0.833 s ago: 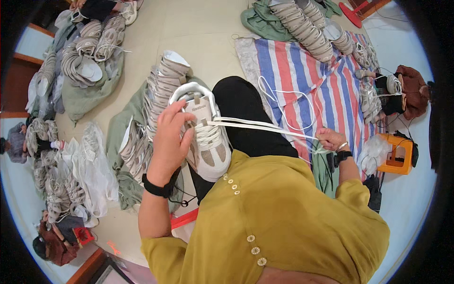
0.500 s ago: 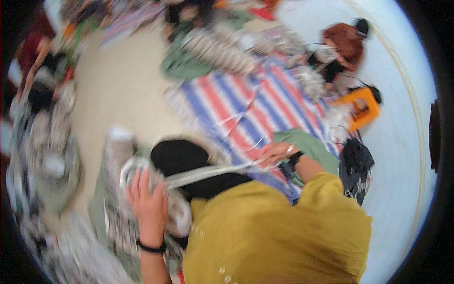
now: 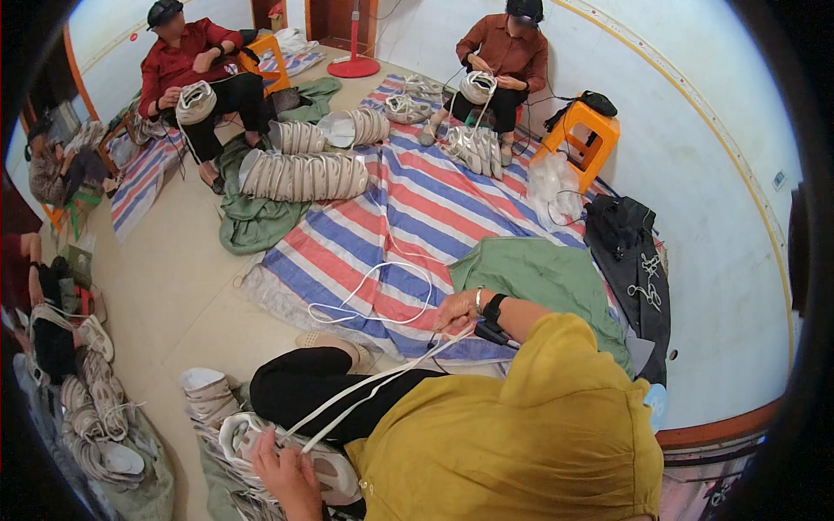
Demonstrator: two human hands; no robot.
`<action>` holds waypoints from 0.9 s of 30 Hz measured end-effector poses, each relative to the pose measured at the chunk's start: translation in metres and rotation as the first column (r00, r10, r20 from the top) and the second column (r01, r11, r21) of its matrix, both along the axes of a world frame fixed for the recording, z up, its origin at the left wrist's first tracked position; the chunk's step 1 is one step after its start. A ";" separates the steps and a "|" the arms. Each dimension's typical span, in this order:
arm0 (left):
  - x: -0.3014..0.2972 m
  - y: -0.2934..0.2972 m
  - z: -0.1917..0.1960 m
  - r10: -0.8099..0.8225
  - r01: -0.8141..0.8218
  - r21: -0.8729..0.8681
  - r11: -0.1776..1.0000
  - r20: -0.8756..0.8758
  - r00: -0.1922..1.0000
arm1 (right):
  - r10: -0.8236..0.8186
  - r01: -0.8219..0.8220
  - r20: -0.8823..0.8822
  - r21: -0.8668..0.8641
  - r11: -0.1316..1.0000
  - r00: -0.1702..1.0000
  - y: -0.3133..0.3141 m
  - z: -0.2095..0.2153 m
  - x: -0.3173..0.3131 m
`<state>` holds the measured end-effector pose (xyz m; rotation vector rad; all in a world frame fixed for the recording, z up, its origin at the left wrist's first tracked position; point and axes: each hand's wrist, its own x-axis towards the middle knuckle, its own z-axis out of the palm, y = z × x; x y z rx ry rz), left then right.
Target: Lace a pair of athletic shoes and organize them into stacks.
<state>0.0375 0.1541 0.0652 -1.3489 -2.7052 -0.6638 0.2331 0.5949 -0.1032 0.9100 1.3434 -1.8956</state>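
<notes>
Low at the left, my left hand [image 3: 287,476] is closed with curled fingers on a beige and white shoe upper [image 3: 334,476] by my leg. White laces [image 3: 373,388] run as a double strand from that upper across my black trousers to my right hand [image 3: 459,311]. My right fingers are pinched round the laces. A loose loop of white lace [image 3: 382,273] lies beyond on the striped sheet. Close to my right wrist is a dark-handled tool [image 3: 493,333], partly hidden. A row of stacked shoe uppers [image 3: 207,391] stands just left of my knee.
A red, white and blue striped sheet [image 3: 334,247] covers the floor ahead, with green cloth [image 3: 539,282] on it. More stacked uppers [image 3: 304,176] lie farther off. Two people [image 3: 508,52] sit working at the back, near an orange stool [image 3: 599,135]. A black bag [image 3: 630,260] lies at the right.
The view has swung up and sharpened, showing more of the room. My left fingers, stretched out before, are now curled on the upper. The laces still run between my hands.
</notes>
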 end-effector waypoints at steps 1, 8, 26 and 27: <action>0.005 0.001 0.008 -0.033 0.032 0.040 0.999 0.033 0.999 | -0.034 0.023 0.069 0.151 0.988 0.997 0.001 -0.006 0.001; 0.036 0.000 0.040 -0.177 0.169 0.069 0.983 0.587 0.790 | 0.632 -0.465 0.221 0.850 0.249 0.742 0.035 -0.057 -0.027; 0.021 -0.013 0.032 -0.185 0.150 0.127 0.981 0.339 0.922 | 0.479 -0.349 -0.773 0.351 0.869 0.416 -0.246 0.184 -0.260; 0.013 -0.022 0.028 -0.077 0.027 0.157 0.987 0.324 0.943 | 0.510 -0.398 -0.748 0.352 0.847 0.425 -0.253 0.177 -0.257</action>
